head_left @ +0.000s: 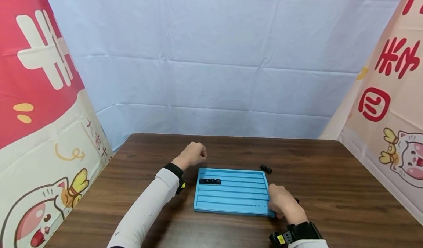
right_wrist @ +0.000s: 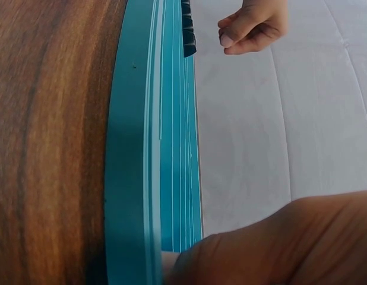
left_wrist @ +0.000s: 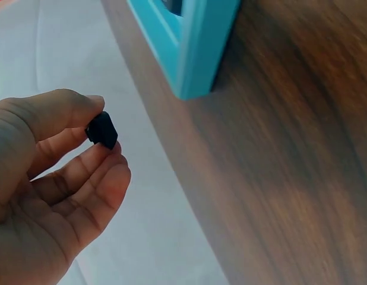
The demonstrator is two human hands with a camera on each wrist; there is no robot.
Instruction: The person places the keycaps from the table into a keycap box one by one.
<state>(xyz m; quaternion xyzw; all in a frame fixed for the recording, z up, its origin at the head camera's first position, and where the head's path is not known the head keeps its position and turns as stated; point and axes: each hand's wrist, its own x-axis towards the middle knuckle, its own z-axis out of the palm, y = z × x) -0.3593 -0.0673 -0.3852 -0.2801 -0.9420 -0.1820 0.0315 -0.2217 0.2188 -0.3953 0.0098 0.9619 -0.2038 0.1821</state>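
My left hand (head_left: pixel 192 154) is raised beyond the far left corner of a blue grooved tray (head_left: pixel 231 196). Between its thumb and fingertips it pinches a small black keycap (left_wrist: pixel 103 130), hidden from the head camera. My right hand (head_left: pixel 283 202) grips the tray's right edge near the front corner, thumb side over the rim in the right wrist view. Several black keycaps (head_left: pixel 210 181) stand side by side in one groove at the tray's left end.
Two loose black pieces (head_left: pixel 266 169) lie behind the tray's far right corner. Part of another dark piece (head_left: pixel 297 201) shows just right of my right hand. The brown wooden table (head_left: pixel 330 174) ends at a pale cloth backdrop (head_left: pixel 211 75), with printed cloths on both sides.
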